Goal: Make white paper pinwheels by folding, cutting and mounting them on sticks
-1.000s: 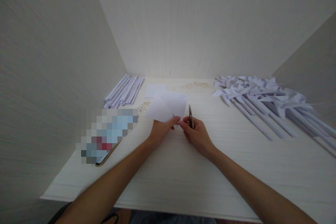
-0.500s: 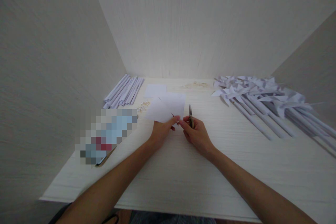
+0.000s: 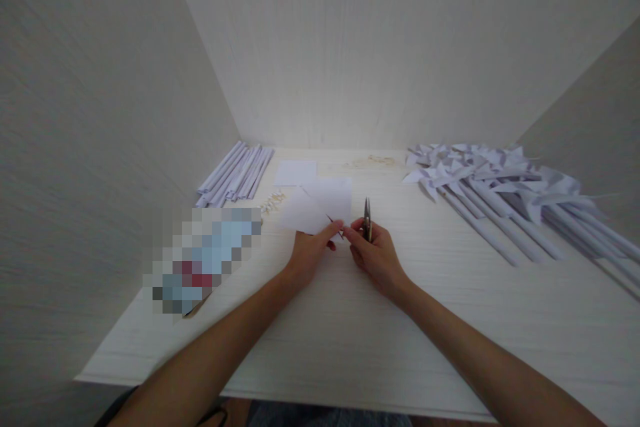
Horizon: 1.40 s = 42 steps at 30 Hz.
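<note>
My left hand (image 3: 309, 251) pinches the near corner of a white square sheet of paper (image 3: 320, 203), holding it just above the white table (image 3: 350, 320). A diagonal fold or cut line runs across the sheet. My right hand (image 3: 374, 255) grips a small pair of scissors (image 3: 367, 217), blades pointing away from me, and its fingertips also touch the sheet's corner next to my left thumb. A thin dark pin-like piece shows between the two thumbs.
Rolled paper sticks (image 3: 237, 173) lie at the back left. Another white paper square (image 3: 296, 172) lies behind the held sheet. Several finished paper pinwheels (image 3: 490, 183) on sticks fill the right side. A blurred-out flat object (image 3: 203, 257) lies left. Small pale bits (image 3: 274, 201) sit near it.
The sheet has settled slightly lower and flatter in my left hand. The scissors have tipped a little more upright. Both hands stay in nearly the same place.
</note>
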Each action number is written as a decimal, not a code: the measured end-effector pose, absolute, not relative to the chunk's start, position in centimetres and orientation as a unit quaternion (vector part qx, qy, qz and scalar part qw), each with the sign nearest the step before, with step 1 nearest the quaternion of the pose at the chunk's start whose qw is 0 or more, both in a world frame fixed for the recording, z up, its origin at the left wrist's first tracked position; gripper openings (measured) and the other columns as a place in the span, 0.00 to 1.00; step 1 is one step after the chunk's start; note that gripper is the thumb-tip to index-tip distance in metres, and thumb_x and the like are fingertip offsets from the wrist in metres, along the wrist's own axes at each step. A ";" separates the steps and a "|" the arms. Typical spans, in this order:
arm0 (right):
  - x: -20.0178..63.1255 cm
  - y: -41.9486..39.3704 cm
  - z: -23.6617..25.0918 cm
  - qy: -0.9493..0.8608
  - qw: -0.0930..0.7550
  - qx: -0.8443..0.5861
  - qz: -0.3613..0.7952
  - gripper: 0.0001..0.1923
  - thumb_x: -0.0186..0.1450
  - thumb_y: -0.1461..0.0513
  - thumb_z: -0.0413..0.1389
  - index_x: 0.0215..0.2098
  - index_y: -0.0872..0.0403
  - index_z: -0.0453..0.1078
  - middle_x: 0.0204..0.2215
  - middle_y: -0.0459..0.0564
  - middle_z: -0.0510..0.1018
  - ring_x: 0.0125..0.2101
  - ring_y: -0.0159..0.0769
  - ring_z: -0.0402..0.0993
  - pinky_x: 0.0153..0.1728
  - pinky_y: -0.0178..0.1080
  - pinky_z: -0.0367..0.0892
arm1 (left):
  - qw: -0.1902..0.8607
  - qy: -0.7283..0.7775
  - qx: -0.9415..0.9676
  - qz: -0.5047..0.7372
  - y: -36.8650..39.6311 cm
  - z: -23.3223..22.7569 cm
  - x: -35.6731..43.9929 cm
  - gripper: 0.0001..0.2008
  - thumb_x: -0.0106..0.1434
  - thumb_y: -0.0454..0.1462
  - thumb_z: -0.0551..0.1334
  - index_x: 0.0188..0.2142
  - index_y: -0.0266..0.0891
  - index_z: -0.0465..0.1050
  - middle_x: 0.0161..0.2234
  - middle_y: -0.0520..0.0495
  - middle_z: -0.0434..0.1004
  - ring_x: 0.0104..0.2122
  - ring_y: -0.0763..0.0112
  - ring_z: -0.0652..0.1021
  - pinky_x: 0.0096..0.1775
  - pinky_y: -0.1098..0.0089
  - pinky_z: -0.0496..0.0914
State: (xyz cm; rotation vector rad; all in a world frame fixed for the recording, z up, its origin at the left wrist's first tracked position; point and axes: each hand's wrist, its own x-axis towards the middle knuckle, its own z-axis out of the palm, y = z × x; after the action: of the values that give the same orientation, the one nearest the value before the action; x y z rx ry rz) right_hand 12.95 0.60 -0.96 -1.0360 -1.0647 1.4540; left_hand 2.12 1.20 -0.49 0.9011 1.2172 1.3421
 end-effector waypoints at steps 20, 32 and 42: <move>13.2 -0.1 -0.4 -0.498 0.409 -0.345 0.682 0.15 0.59 0.51 0.48 0.29 0.56 0.61 0.14 0.36 0.60 0.09 0.20 0.50 0.09 0.28 0.43 | 0.525 0.463 0.357 0.619 2.0 1.2 0.8 0.07 0.48 0.37 0.61 0.26 0.35 0.70 0.24 0.50 0.74 0.27 0.72 0.75 0.25 0.75 0.68; 13.2 0.0 -0.6 -0.508 0.372 -0.336 0.700 0.15 0.58 0.52 0.48 0.24 0.55 0.59 0.09 0.34 0.56 0.07 0.19 0.46 0.07 0.26 0.41 | 0.557 0.437 0.354 0.611 1.8 1.4 0.9 0.06 0.48 0.36 0.62 0.24 0.34 0.70 0.21 0.50 0.74 0.24 0.72 0.76 0.27 0.72 0.69; 13.2 -0.1 -0.4 -0.507 0.367 -0.340 0.702 0.16 0.57 0.51 0.49 0.22 0.54 0.58 0.08 0.34 0.54 0.08 0.19 0.44 0.07 0.26 0.41 | 0.557 0.431 0.354 0.616 1.8 1.3 0.9 0.06 0.47 0.36 0.62 0.24 0.33 0.68 0.20 0.51 0.73 0.23 0.72 0.76 0.25 0.74 0.69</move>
State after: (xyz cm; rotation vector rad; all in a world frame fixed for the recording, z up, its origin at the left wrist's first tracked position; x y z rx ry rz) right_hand 13.23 -0.08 -0.41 -0.8737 -1.3020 1.8040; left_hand 0.91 1.81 1.27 0.8357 1.0161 1.4531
